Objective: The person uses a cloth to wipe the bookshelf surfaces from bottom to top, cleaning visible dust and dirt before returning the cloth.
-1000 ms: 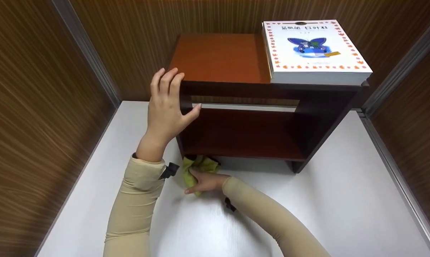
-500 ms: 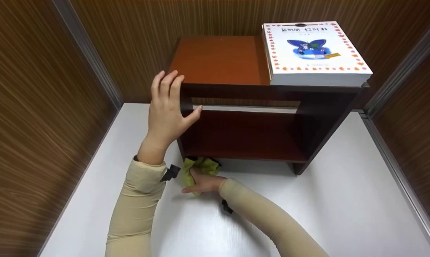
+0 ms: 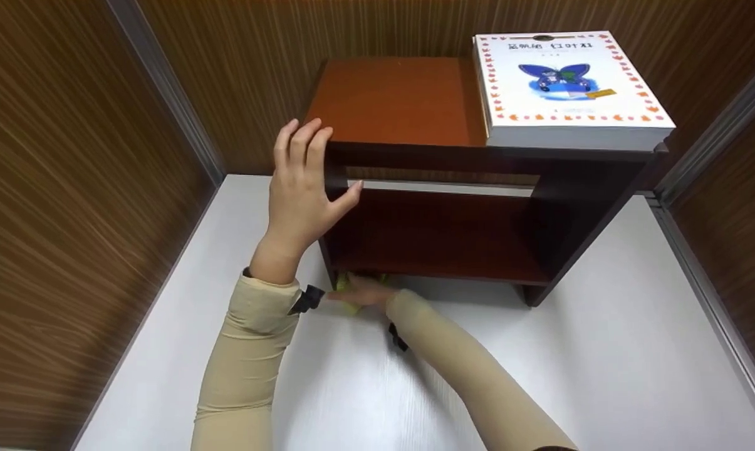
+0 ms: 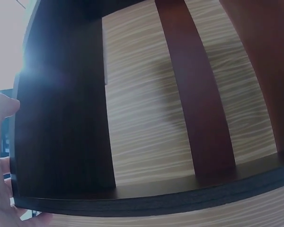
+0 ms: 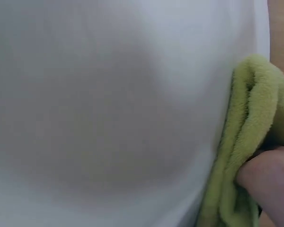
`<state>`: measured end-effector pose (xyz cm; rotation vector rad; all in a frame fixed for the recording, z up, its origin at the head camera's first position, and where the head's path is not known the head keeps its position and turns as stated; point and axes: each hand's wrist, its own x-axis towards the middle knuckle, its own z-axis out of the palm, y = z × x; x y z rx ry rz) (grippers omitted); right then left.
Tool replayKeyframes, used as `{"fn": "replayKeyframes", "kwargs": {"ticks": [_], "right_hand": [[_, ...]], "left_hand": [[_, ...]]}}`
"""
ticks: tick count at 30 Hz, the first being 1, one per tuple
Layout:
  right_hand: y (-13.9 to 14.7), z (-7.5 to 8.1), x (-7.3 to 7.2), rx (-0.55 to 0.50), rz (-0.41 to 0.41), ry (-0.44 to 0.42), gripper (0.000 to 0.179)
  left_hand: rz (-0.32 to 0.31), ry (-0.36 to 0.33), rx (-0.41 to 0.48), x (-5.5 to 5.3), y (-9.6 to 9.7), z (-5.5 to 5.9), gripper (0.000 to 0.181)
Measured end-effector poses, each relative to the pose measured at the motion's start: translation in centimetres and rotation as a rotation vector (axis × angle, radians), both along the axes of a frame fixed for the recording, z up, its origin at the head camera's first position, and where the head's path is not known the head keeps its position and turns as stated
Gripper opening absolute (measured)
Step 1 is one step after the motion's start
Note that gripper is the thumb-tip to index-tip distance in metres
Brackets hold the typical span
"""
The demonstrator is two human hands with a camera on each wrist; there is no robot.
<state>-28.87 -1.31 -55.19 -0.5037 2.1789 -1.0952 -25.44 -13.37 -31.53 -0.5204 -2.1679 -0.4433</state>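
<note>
A small dark brown wooden shelf stands on the white surface. My left hand grips its top left corner, with fingers over the upper edge and the thumb spread along the front; in the left wrist view the thumb lies at the rim of the dark board. Low at the shelf's left foot, my right hand holds a yellow-green cloth against the white surface. The right wrist view shows the cloth bunched in folds around a digit; the other fingers are hidden. Part of the cloth lies under the lower board.
A stack of white picture books with a butterfly cover lies on the right of the shelf top. Wood-grain panels enclose the left, back and right. The white surface extends in front of and beside the shelf.
My right hand has moved away from me with the cloth, further in below the shelf's lower board. The left hand keeps its place on the corner. The head view has shifted slightly.
</note>
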Motion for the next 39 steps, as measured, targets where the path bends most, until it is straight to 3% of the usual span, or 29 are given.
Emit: {"fn": "replayKeyframes", "kwargs": {"ticks": [3,6,10,18,22,27,32,39], "right_hand": [[0.5,0.4,-0.7,-0.099,-0.043,-0.089,0.100],[0.7,0.7,-0.9,-0.109,-0.004,-0.053,0.100],[0.6,0.6,-0.6,-0.024,0.099,0.045,0.099],[1.0,0.2,2.0,0.065,0.253,0.118,0.099],[1.4,-0.1,3.0,0.083,0.280,0.156,0.100],[1.4,-0.1,3.1,0.100,0.266,0.194,0.097],[0.7,0.0,2.3,0.125,0.217,0.184,0.096],[0.7,0.4,0.1,0.050,0.070,0.052,0.101]], "left_hand": [[0.002,-0.007,-0.006,0.0,0.2,0.1,0.068],[0.011,-0.017,-0.010,0.1,0.2,0.1,0.067],[0.024,-0.027,-0.010,0.3,-0.2,0.2,0.067],[0.038,-0.002,0.004,0.3,-0.6,0.1,0.066],[0.026,0.006,-0.004,0.2,-0.2,0.1,0.066],[0.003,0.007,0.013,0.0,0.1,0.1,0.066],[-0.001,0.012,0.027,0.0,0.1,0.1,0.065],[0.001,0.024,0.021,-0.1,0.2,0.0,0.066]]}}
